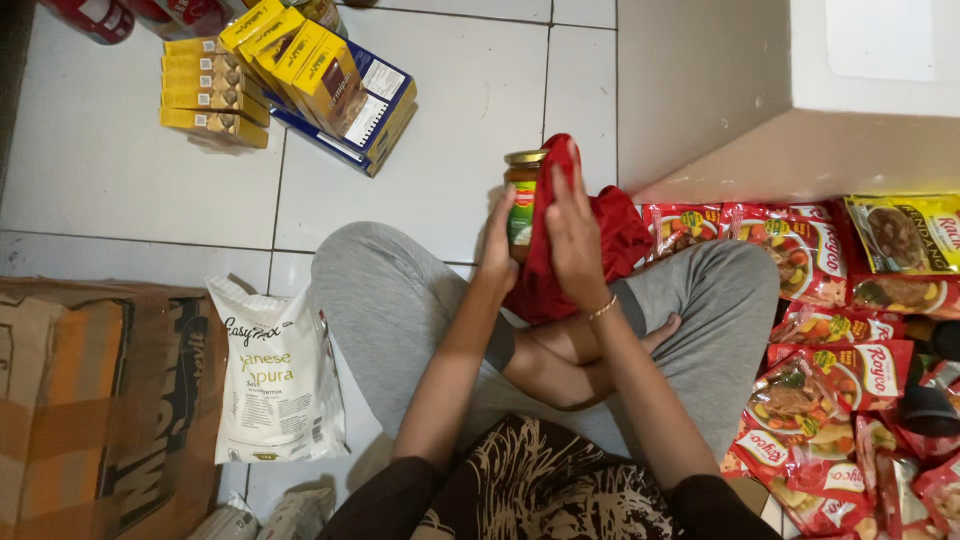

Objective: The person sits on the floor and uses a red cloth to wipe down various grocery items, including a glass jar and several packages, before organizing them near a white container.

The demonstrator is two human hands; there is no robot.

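Left hand (497, 250) gripping jar (521, 200), fingers curled around it, above crossed legs. Right hand (573, 225) pressing red cloth (540, 280) flat against jar, fingers extended. Sachets (810, 250) lying right.

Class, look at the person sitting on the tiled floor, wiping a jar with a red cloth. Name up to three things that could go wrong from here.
1. The jar is held up only by the left hand over hard tiles; if it slips, it may break.
2. The right hand presses the cloth against the jar; a hard rub could push it out of the grip.
3. Packets lie close by the knee; shifting the legs could crush them.
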